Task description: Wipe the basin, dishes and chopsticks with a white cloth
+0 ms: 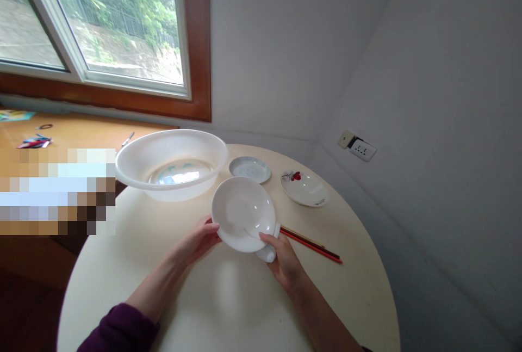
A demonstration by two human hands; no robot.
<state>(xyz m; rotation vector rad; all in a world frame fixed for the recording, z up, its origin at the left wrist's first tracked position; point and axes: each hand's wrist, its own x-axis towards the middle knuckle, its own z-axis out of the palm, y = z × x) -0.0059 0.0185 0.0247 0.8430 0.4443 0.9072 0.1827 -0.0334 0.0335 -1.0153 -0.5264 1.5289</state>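
Observation:
A white bowl (240, 210) is tilted toward me above the table, held at its rim from both sides. My left hand (206, 235) grips the left edge, thumb on top and fingers beneath. On the lower right, my right hand (283, 254) has its thumb over the rim and its other fingers curled underneath. Under that side of the bowl, against the right hand, a smooth white rounded piece (267, 254) sticks out; its full shape is hidden. Several chopsticks (312, 243), red and brown, lie on the table just right of the bowl.
A large translucent basin (134, 170) with water stands at the back left of the round table (122, 265). Behind the bowl lies a pale patterned plate (249, 170), and farther right an oval dish (308, 191) with a red flower. A wooden desk (89, 129) adjoins the wall.

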